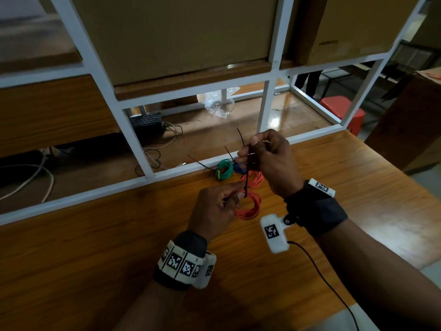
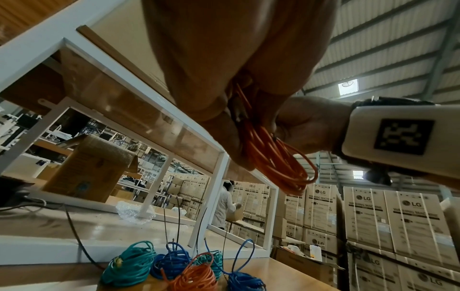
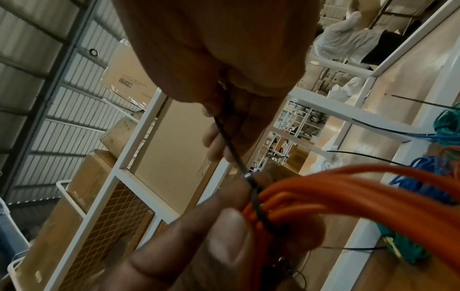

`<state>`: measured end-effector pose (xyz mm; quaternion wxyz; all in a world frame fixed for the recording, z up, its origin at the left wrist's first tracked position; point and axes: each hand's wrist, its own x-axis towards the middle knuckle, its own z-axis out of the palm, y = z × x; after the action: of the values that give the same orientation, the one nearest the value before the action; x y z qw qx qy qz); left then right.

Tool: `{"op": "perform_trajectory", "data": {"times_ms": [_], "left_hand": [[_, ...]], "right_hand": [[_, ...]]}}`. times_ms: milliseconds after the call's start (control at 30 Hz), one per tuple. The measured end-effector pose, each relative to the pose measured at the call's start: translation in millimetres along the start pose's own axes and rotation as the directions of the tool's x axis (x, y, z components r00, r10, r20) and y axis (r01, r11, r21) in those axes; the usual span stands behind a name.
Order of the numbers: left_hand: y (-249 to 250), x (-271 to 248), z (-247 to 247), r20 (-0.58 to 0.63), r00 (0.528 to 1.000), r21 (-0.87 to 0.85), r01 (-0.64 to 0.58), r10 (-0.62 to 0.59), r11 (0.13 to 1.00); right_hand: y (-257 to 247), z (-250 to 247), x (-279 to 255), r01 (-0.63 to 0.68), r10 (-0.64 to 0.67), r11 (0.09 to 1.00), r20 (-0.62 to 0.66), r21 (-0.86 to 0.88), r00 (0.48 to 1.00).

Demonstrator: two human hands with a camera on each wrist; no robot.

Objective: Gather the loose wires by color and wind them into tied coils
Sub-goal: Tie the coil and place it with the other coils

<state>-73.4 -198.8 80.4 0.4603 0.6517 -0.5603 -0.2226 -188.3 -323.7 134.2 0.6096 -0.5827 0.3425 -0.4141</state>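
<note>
Your right hand (image 1: 267, 158) grip pinches the black cable tie (image 3: 234, 151) tail. The tie's long axis runs straight down from that grip to the orange coil (image 1: 248, 206), just below and toward you. Your left hand (image 1: 214, 209), the nearer one, pinches the coil at the tie's loop. The coil is round, many-stranded, held above the counter (image 1: 119, 235); the loop looks nearly snug.
</note>
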Motion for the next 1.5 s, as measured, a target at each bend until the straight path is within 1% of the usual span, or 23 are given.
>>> {"op": "perform_trajectory", "data": {"times_ms": [133,233,367,467,533,600,667,733,800,867,933,967,1033,1067,1133,1233,1333,1400,1433,1500], "left_hand": [[-4,-5,1,-0.036,0.998,0.031,-0.053,0.054,0.998],[-4,-8,1,-0.052,0.991,0.121,-0.116,0.123,0.986],[2,-6,-4,-0.044,0.975,0.223,-0.203,0.218,0.953],[6,-5,-5,-0.035,0.969,0.238,-0.228,0.243,0.944],[6,-6,-6,-0.042,0.972,0.224,-0.217,0.232,0.95],[-1,-10,-6,-0.081,0.986,0.145,-0.135,0.148,0.98],[-8,-14,-7,-0.123,0.992,-0.003,-0.012,0.012,1.0],[-13,-16,-6,-0.149,0.984,-0.122,0.08,-0.098,0.989],[-15,-18,-3,-0.176,0.969,-0.214,0.135,-0.174,0.967],[-13,-20,-2,-0.188,0.939,-0.37,0.203,-0.287,0.906],[-11,-21,-1,-0.162,0.893,-0.575,0.261,-0.421,0.775],[-11,-21,-2,-0.148,0.871,-0.649,0.272,-0.469,0.71],[-12,-20,-2,-0.135,0.837,-0.718,0.286,-0.53,0.635],[-13,-19,0,-0.125,0.828,-0.727,0.298,-0.547,0.618],[-17,-18,5,-0.088,0.829,-0.718,0.332,-0.553,0.612],[-19,-15,18,-0.001,0.848,-0.666,0.395,-0.531,0.633],[-26,-11,27,0.027,0.848,-0.615,0.431,-0.529,0.66],[-33,-9,33,0.031,0.835,-0.577,0.463,-0.549,0.673],[-37,-10,37,0.037,0.819,-0.558,0.492,-0.572,0.668],[-44,-13,45,0.044,0.788,-0.524,0.541,-0.614,0.657]], "right_hand": [[2,-3,2,0.016,-0.017,1.0,-0.04,-0.022,0.999],[3,-2,1,0.039,-0.041,0.998,-0.049,-0.049,0.998],[1,0,5,0.05,-0.056,0.997,-0.104,-0.052,0.993],[-1,1,10,0.077,-0.087,0.994,-0.13,-0.08,0.988],[-3,3,12,0.066,-0.075,0.995,-0.125,-0.078,0.989],[-6,2,12,0.044,-0.048,0.998,-0.094,-0.042,0.994],[-10,0,9,0.05,-0.05,0.999,0.006,-0.001,0.999],[-14,-3,5,0.031,-0.032,0.999,0.117,0.016,0.993],[-12,-7,-2,-0.014,0.014,1.0,0.159,0.0,0.987],[-2,-14,-12,-0.033,0.045,0.997,0.197,-0.067,0.979],[14,-21,-29,-0.042,0.085,0.986,0.272,-0.16,0.958],[23,-23,-40,-0.04,0.105,0.977,0.307,-0.21,0.946],[42,-24,-58,0.006,0.1,0.952,0.325,-0.307,0.94],[49,-24,-64,0.034,0.071,0.945,0.307,-0.324,0.949],[62,-25,-70,0.046,0.03,0.952,0.242,-0.303,0.97],[69,-40,-67,-0.019,0.055,0.966,0.131,-0.259,0.99],[74,-82,-47,-0.106,0.106,0.975,-0.01,-0.197,0.994],[82,-124,-22,-0.157,0.133,0.979,-0.174,-0.133,0.976],[86,-145,-7,-0.177,0.153,0.982,-0.263,-0.069,0.953],[98,-185,23,-0.21,0.22,0.975,-0.415,0.071,0.883]]}}
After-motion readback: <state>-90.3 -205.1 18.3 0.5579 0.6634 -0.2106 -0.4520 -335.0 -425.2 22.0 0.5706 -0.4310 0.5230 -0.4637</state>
